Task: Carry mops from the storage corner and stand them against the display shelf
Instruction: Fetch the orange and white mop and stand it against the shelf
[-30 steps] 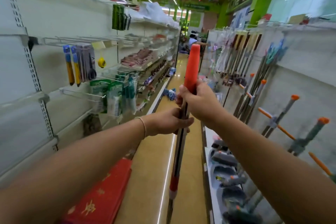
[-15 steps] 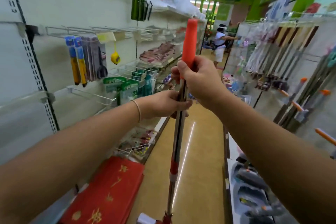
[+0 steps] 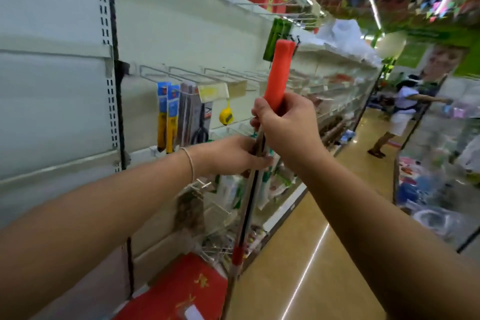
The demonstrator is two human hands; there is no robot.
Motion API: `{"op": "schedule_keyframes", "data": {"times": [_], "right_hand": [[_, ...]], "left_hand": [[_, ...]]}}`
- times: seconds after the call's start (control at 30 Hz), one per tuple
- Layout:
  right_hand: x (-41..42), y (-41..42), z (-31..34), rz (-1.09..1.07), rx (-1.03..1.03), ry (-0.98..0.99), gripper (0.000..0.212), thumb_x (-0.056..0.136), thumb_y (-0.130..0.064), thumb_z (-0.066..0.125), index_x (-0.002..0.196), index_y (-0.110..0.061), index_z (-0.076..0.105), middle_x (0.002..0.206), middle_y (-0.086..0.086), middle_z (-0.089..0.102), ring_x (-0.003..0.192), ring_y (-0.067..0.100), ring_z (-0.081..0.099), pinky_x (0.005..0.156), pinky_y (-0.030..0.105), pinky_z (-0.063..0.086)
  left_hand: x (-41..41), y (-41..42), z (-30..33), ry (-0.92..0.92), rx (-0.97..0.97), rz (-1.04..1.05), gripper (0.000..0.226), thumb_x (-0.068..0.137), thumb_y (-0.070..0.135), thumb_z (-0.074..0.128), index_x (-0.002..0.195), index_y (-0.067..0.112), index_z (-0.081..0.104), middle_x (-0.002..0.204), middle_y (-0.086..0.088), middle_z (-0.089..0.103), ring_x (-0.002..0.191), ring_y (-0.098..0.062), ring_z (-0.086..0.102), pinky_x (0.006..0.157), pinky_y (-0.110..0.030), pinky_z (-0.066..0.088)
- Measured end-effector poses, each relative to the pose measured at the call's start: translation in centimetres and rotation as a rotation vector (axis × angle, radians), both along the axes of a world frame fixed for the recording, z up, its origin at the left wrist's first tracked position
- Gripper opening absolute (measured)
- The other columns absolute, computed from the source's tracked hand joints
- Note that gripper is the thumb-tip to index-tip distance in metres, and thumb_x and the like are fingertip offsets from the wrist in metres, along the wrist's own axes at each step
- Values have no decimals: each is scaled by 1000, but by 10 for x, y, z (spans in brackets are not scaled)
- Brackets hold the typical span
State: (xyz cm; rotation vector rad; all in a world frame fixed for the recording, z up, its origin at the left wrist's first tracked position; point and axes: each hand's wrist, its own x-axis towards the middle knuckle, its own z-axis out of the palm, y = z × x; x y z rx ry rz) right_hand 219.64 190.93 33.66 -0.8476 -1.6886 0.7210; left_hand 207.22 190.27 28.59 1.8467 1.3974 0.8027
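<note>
Both hands are on the mop [image 3: 249,205], held about upright in front of the person, pole running down toward the floor. The mop head is out of frame, so I can't tell whether it touches the floor. Left hand [image 3: 233,156] is wrapped round the metal pole, lower down. Right hand [image 3: 283,125] grips just above it, fingers curled over the bottom of the orange foam grip [image 3: 279,73]. The two hands are almost touching.

Step, as I read it: carry phase, mop not yet set down. It sits close to the display shelf [image 3: 181,34] on the left but doesn't lean on it.

Next move likely needs a free stretch of shelf front. Here hooks with hanging tools [image 3: 181,117] and a yellow tape measure [image 3: 226,117] stick out, and red mats [image 3: 179,291] lie at the base, so a leaned pole could snag or slide.

Farther down the aisle another person [image 3: 400,114] stands by the opposite racks, well apart.
</note>
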Motion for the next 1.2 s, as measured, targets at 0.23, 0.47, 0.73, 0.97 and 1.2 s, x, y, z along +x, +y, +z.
{"op": "schedule_keyframes", "data": {"times": [0.23,0.47,0.73,0.97,1.2], "right_hand": [[-60,56,5,173,133,-7,31,84,-35,70,82,-4,67,78,25,69,75,42,69,62,57,55],[-105,97,24,363,195,43,38,75,-34,74,77,3,68,74,27,67,71,43,65,59,54,54],[-127,109,49,572,263,73,27,79,-34,80,79,-9,71,71,9,71,69,28,70,67,49,59],[-141,104,46,656,257,129,24,80,-28,81,65,-15,67,55,-2,63,49,9,55,51,29,47],[-161,90,73,687,315,147,38,85,-42,74,72,-7,70,63,13,68,58,27,65,56,33,55]], "left_hand": [[-52,15,16,47,60,293,46,85,45,67,100,1,64,86,-14,63,88,-33,68,83,-49,58],[-76,21,37,-1,114,563,43,90,41,66,100,-1,66,93,-21,69,87,-37,69,80,-51,58],[-88,20,69,-78,82,785,15,85,11,72,94,1,68,99,-19,71,95,-30,70,69,-33,58],[-89,7,78,-4,47,794,18,89,7,67,103,-4,65,93,-13,68,79,-15,66,69,-29,58],[-98,-11,103,9,86,844,4,89,0,59,87,3,62,95,-19,70,96,-30,70,81,-46,60]]}}
